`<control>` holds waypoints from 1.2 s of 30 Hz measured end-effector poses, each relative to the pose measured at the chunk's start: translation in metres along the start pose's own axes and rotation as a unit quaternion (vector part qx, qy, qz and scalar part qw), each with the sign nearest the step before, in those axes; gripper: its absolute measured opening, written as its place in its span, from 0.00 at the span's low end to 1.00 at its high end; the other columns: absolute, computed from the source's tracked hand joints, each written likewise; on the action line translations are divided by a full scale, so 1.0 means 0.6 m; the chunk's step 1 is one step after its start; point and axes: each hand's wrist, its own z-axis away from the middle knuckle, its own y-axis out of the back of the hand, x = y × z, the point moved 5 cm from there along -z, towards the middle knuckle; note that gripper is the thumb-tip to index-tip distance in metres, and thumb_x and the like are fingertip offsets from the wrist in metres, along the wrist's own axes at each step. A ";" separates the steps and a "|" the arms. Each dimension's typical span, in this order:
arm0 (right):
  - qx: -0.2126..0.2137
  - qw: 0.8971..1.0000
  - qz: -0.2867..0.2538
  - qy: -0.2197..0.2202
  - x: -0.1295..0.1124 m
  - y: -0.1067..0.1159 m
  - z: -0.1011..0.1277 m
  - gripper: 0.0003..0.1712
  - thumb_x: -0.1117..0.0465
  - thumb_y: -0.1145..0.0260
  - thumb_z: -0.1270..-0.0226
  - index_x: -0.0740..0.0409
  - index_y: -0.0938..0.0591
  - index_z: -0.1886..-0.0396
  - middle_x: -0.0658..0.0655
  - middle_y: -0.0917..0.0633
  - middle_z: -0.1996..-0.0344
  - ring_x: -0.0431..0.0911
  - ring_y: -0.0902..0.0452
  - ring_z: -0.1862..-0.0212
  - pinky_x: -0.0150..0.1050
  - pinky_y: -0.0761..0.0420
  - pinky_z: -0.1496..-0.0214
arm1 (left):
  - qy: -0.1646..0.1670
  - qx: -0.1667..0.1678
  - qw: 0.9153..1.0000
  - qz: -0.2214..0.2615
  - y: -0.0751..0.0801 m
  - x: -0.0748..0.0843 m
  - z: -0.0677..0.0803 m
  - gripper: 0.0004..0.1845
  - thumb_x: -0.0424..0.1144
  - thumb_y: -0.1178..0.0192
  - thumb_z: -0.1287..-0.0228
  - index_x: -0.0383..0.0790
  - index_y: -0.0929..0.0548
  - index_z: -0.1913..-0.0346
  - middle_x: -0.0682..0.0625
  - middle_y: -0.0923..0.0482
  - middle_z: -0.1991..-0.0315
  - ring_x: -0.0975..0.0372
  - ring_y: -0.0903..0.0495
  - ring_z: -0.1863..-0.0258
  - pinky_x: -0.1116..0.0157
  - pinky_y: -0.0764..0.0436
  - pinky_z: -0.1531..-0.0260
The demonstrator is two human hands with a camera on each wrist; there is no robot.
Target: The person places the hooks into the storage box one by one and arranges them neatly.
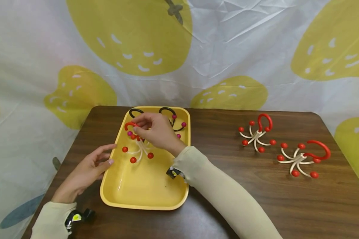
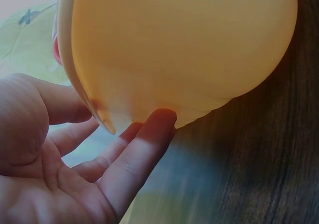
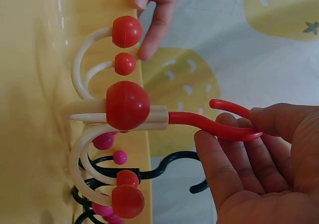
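Right hand (image 1: 157, 131) pinches red-hooked hanger (image 1: 137, 146) over yellow tray (image 1: 143, 196); left hand (image 1: 86, 171) spread, touching tray edge.

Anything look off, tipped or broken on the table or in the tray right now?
Nothing stands out. The yellow tray sits flat, the right hand grips a red hook hanger over it, and two like hangers lie whole on the table.

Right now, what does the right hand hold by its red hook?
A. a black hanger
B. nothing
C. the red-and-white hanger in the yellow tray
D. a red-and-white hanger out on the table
C: the right hand pinches the hook of the red-and-white hanger over the yellow tray.
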 end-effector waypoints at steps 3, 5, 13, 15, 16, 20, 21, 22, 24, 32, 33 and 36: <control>-0.003 1.000 -0.001 -0.010 0.006 -0.007 -0.003 0.11 0.64 0.25 0.32 0.58 0.09 0.51 0.55 0.07 0.58 0.39 0.13 0.63 0.30 0.13 0.59 | 0.005 0.000 1.000 -0.004 0.000 -0.002 0.000 0.33 0.36 0.43 0.18 0.44 0.41 0.17 0.27 0.28 0.33 0.47 0.14 0.46 0.52 0.09 0.58; -0.004 1.000 -0.003 -0.015 0.010 -0.011 -0.004 0.10 0.63 0.25 0.32 0.57 0.09 0.52 0.54 0.07 0.60 0.39 0.13 0.64 0.31 0.13 0.60 | 0.006 0.000 1.000 -0.004 0.000 -0.003 -0.001 0.33 0.36 0.43 0.18 0.44 0.41 0.17 0.27 0.28 0.32 0.47 0.14 0.46 0.51 0.09 0.58; -0.011 0.999 -0.033 -0.035 0.031 -0.025 -0.007 0.10 0.65 0.24 0.32 0.58 0.10 0.52 0.54 0.08 0.63 0.39 0.13 0.67 0.33 0.13 0.64 | -0.002 -0.013 1.000 0.003 -0.001 -0.004 -0.001 0.33 0.37 0.43 0.18 0.43 0.42 0.17 0.26 0.29 0.31 0.45 0.14 0.45 0.51 0.09 0.57; -0.011 0.999 -0.035 -0.037 0.034 -0.027 -0.008 0.10 0.65 0.24 0.33 0.58 0.10 0.53 0.53 0.08 0.63 0.39 0.13 0.67 0.33 0.12 0.63 | -0.004 -0.014 1.000 0.003 0.000 -0.003 -0.001 0.33 0.37 0.43 0.18 0.43 0.42 0.17 0.26 0.29 0.31 0.45 0.14 0.44 0.51 0.09 0.57; -0.012 0.999 -0.034 -0.038 0.035 -0.029 -0.009 0.10 0.64 0.24 0.33 0.57 0.10 0.53 0.53 0.08 0.63 0.39 0.13 0.67 0.33 0.12 0.63 | -0.005 -0.014 1.000 0.003 0.000 -0.003 -0.002 0.33 0.37 0.43 0.18 0.43 0.42 0.17 0.26 0.29 0.31 0.45 0.14 0.44 0.51 0.09 0.57; -0.020 0.998 -0.026 -0.047 0.037 -0.033 -0.010 0.08 0.63 0.23 0.33 0.56 0.10 0.55 0.51 0.09 0.63 0.38 0.14 0.65 0.31 0.13 0.59 | -0.005 -0.014 1.000 0.003 0.000 -0.002 -0.003 0.33 0.37 0.43 0.18 0.42 0.42 0.17 0.26 0.29 0.31 0.44 0.14 0.43 0.51 0.09 0.56; -0.021 0.998 -0.026 -0.049 0.037 -0.034 -0.009 0.08 0.63 0.23 0.33 0.56 0.10 0.55 0.50 0.08 0.62 0.38 0.14 0.65 0.31 0.13 0.59 | -0.004 -0.014 1.000 0.003 0.000 -0.002 -0.003 0.33 0.36 0.43 0.18 0.42 0.42 0.17 0.26 0.29 0.31 0.44 0.14 0.43 0.51 0.09 0.56; -0.022 0.998 -0.025 -0.051 0.038 -0.034 -0.009 0.08 0.62 0.23 0.32 0.56 0.10 0.55 0.50 0.08 0.62 0.38 0.14 0.64 0.30 0.13 0.59 | -0.002 -0.013 1.000 0.003 0.000 -0.002 -0.003 0.33 0.36 0.43 0.18 0.43 0.42 0.17 0.26 0.29 0.31 0.44 0.14 0.43 0.51 0.09 0.56; -0.022 0.998 -0.027 -0.052 0.039 -0.035 -0.009 0.08 0.62 0.23 0.32 0.56 0.10 0.56 0.50 0.08 0.62 0.38 0.13 0.64 0.31 0.13 0.59 | 0.001 -0.011 1.000 0.002 0.000 -0.003 -0.004 0.33 0.36 0.43 0.18 0.43 0.41 0.17 0.26 0.29 0.31 0.45 0.14 0.44 0.51 0.09 0.56; -0.030 0.998 -0.027 -0.053 0.038 -0.031 -0.010 0.10 0.60 0.23 0.32 0.57 0.10 0.54 0.52 0.09 0.60 0.39 0.14 0.62 0.30 0.14 0.56 | 0.007 -0.008 1.000 0.005 0.002 -0.005 -0.005 0.33 0.37 0.43 0.18 0.44 0.41 0.17 0.26 0.29 0.31 0.46 0.14 0.44 0.51 0.09 0.57; -0.030 0.998 -0.026 -0.053 0.037 -0.031 -0.010 0.10 0.60 0.23 0.33 0.57 0.11 0.54 0.52 0.08 0.60 0.39 0.14 0.62 0.30 0.14 0.56 | 0.007 -0.009 1.000 0.004 0.002 -0.006 -0.005 0.33 0.37 0.43 0.18 0.45 0.41 0.17 0.26 0.29 0.31 0.46 0.14 0.44 0.51 0.09 0.57; -0.031 0.998 -0.031 -0.052 0.035 -0.030 -0.011 0.12 0.62 0.23 0.33 0.59 0.11 0.52 0.54 0.08 0.59 0.39 0.13 0.61 0.30 0.14 0.56 | 0.006 -0.009 1.000 0.001 0.002 -0.005 -0.006 0.34 0.37 0.43 0.18 0.45 0.41 0.17 0.27 0.29 0.31 0.46 0.14 0.44 0.51 0.09 0.56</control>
